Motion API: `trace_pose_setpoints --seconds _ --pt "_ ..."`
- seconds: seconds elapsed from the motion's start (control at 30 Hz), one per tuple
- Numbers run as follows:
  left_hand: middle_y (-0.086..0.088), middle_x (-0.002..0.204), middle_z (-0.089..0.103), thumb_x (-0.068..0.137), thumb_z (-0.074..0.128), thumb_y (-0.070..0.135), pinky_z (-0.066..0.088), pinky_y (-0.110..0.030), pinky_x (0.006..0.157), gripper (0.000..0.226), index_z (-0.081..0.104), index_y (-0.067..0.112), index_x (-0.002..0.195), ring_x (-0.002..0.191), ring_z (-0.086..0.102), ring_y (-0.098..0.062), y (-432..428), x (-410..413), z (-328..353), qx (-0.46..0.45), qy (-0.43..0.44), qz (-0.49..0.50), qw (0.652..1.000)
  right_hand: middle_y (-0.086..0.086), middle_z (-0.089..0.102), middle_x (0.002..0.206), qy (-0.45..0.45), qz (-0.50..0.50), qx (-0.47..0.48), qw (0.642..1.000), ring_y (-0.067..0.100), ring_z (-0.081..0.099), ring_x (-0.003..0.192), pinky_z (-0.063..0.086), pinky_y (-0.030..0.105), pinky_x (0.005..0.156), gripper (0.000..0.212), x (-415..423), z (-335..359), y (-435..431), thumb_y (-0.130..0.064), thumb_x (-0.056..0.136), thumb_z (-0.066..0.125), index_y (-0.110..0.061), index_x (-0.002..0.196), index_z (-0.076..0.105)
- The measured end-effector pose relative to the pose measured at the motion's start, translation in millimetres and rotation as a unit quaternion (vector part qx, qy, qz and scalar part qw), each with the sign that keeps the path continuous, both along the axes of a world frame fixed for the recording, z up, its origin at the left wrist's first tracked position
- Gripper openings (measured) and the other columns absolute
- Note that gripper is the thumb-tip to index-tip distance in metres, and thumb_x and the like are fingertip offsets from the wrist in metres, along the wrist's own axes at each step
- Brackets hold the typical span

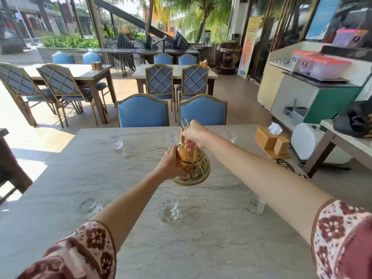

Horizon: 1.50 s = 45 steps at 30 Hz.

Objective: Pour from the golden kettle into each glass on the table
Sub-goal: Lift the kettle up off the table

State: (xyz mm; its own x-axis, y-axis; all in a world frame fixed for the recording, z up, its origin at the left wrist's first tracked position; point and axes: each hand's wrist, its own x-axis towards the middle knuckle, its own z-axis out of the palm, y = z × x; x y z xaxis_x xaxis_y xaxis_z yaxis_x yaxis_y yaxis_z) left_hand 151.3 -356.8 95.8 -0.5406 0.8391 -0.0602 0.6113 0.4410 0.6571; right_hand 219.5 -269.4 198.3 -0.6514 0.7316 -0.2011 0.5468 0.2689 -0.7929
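The golden kettle [198,168] hangs tilted away from me above the middle of the grey stone table [124,170]. My right hand [194,133] grips its wire handle from above. My left hand [171,164] presses on its left side and base. The spout points toward the far middle glass [171,136], partly hidden behind the kettle. Other clear glasses stand at the far left [115,140], far right [229,136], near left [87,204], near middle [168,207] and near right [254,203].
A wooden tissue box [271,141] sits at the table's far right corner. Two blue chairs [143,110] [203,110] stand against the far edge. More tables and chairs fill the floor beyond; a counter with containers stands on the right.
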Motion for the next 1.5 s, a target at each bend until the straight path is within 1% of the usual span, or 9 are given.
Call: trace_pose_setpoints --seconds 0.13,0.4,0.83,1.0,1.17,1.27,1.33,1.4,1.5 --pt "-0.011 0.151 0.039 0.054 0.097 0.024 0.034 -0.042 0.118 0.124 0.025 0.008 0.153 0.141 0.038 -0.03 0.7 -26.8 -32.3 -0.005 0.002 0.008 1.0 0.017 0.058 0.078 -0.016 -0.021 0.01 1.0 0.021 0.055 0.052 0.045 0.028 0.043 0.03 -28.7 -33.4 -3.0 0.0 0.097 0.041 0.005 0.127 0.043" --pt "-0.015 0.157 0.034 0.056 0.096 0.029 0.032 -0.043 0.121 0.131 0.017 0.004 0.157 0.145 0.034 -0.032 7.0 -63.6 -86.1 -0.028 0.003 -0.008 1.0 0.017 0.056 0.09 -0.02 -0.051 -0.019 0.998 0.019 0.054 0.054 0.047 0.032 0.049 0.028 -69.5 -88.2 4.3 -0.003 0.096 0.04 0.003 0.122 0.047" --pt "-0.008 0.144 0.044 0.059 0.095 0.027 0.041 -0.037 0.11 0.118 0.026 0.007 0.152 0.128 0.051 -0.027 19.4 -97.2 -114.8 -0.013 -0.021 -0.032 0.999 0.014 0.053 0.093 -0.012 -0.054 -0.014 0.998 0.024 0.053 0.069 0.041 0.027 0.049 0.004 -106.9 -118.1 26.6 -0.006 0.097 0.042 -0.005 0.095 0.045" --pt "-0.009 0.15 0.038 0.064 0.093 0.026 0.037 -0.038 0.116 0.121 0.018 0.004 0.156 0.137 0.042 -0.028 20.0 -92.2 -107.8 -0.051 -0.017 -0.026 0.998 0.014 0.058 0.083 0.0 -0.051 -0.027 0.998 0.017 0.051 0.053 0.044 0.028 0.049 0.012 -105.5 -120.5 25.3 -0.014 0.099 0.044 -0.004 0.098 0.05" --pt "-0.018 0.143 0.047 0.076 0.083 0.018 0.044 -0.041 0.11 0.084 0.035 -0.002 0.143 0.132 0.049 -0.033 17.6 -71.2 -91.2 -0.089 0.011 0.021 0.996 0.004 0.057 0.068 0.002 -0.035 -0.027 0.999 0.014 0.052 0.056 0.044 0.027 0.056 0.032 -82.2 -123.8 13.4 -0.031 0.1 0.045 -0.002 0.112 0.052" --pt "-0.016 0.132 0.057 0.088 0.068 0.01 0.051 -0.034 0.099 0.061 0.04 -0.001 0.14 0.122 0.058 -0.03 14.5 -65.6 -77.4 -0.104 0.028 0.007 0.994 0.005 0.055 0.082 -0.045 -0.004 0.028 0.999 0.017 0.054 0.069 0.054 0.038 0.079 0.02 -69.9 -131.3 0.7 -0.03 0.098 0.049 -0.009 0.098 0.051" --pt "-0.017 0.126 0.062 0.089 0.07 0.013 0.053 -0.029 0.092 0.062 0.039 -0.003 0.14 0.115 0.063 -0.029 13.7 -66.8 -67.9 -0.126 0.031 -0.016 0.991 0.01 0.059 0.099 -0.108 0.03 0.078 0.991 0.024 0.06 0.088 0.05 0.042 0.091 0.02 -58.8 -130.2 -5.0 -0.026 0.097 0.051 -0.008 0.106 0.053" --pt "-0.017 0.125 0.063 0.09 0.072 0.021 0.053 -0.031 0.092 0.059 0.046 -0.004 0.137 0.106 0.061 -0.025 12.1 -66.8 -52.9 -0.162 0.048 -0.037 0.985 0.013 0.058 0.119 -0.166 0.066 0.094 0.979 0.027 0.059 0.107 0.047 0.036 0.09 0.032 -45.0 -120.9 -7.6 -0.018 0.098 0.05 -0.002 0.125 0.049" --pt "-0.015 0.118 0.062 0.093 0.069 0.022 0.048 -0.023 0.079 0.049 0.056 -0.006 0.132 0.096 0.047 -0.019 13.0 -65.4 -21.7 -0.192 0.075 -0.087 0.975 0.013 0.057 0.119 -0.21 0.098 0.097 0.968 0.023 0.058 0.105 0.047 0.036 0.088 0.035 -24.9 -104.2 -0.2 -0.015 0.097 0.052 -0.003 0.13 0.046"
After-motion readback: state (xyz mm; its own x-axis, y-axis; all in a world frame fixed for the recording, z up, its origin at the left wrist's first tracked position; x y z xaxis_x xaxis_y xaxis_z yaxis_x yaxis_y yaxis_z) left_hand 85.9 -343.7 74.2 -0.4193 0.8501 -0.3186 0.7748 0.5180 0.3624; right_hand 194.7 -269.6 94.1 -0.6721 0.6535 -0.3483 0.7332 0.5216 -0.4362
